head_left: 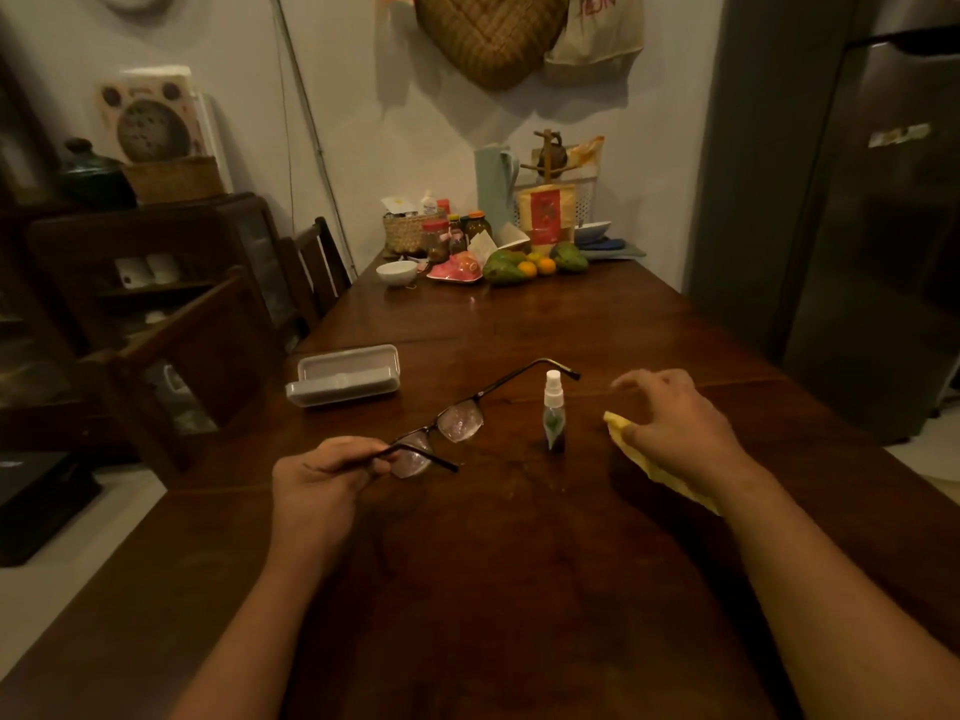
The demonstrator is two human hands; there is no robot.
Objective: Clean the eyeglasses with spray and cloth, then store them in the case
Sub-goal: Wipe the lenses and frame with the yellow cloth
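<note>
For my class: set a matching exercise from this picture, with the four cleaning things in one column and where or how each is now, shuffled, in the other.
1 eyeglasses
2 spray bottle
3 yellow cloth
4 glasses case

A lying open on the table
B standing upright, untouched
C pinched at one end by the left hand
D partly under the right hand

Pairs: 1-C, 2-B, 3-D, 4-A

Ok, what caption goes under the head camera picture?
Left hand holds eyeglasses; right hand touches yellow cloth beside spray bottle.
</note>
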